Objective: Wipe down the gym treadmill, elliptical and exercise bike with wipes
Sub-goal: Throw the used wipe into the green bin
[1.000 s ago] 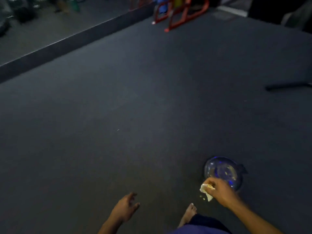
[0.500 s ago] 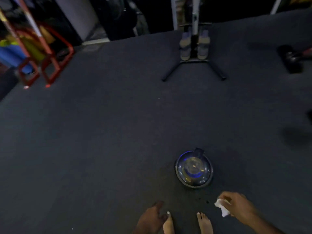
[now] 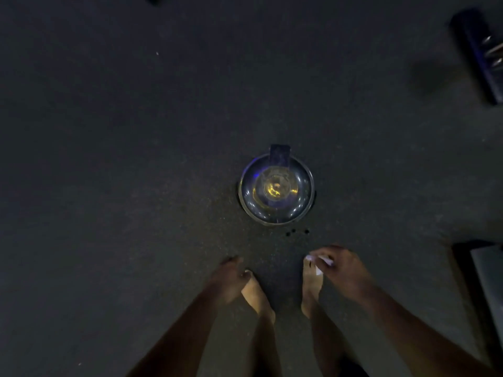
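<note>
My right hand [image 3: 340,270] grips a small crumpled white wipe [image 3: 321,261], held low over my right foot. My left hand [image 3: 231,276] hangs beside my left foot with loosely curled fingers and holds nothing. A round metal bowl [image 3: 299,210] with liquid inside stands on the dark floor just ahead of my feet, with a dark handled cup in it. No treadmill, elliptical or bike is plainly in view.
Dark carpeted gym floor [image 3: 122,159] fills the view. A dark piece of equipment [image 3: 479,55] lies at the upper right. Another dark-edged object [image 3: 484,284] sits at the right edge. Three small dark drops [image 3: 296,232] mark the floor below the bowl.
The view has tilted down and nearer to the bowl, and the stand and red rack have left the frame. Both hands have come closer together over my feet; the wipe stays in my right hand.
</note>
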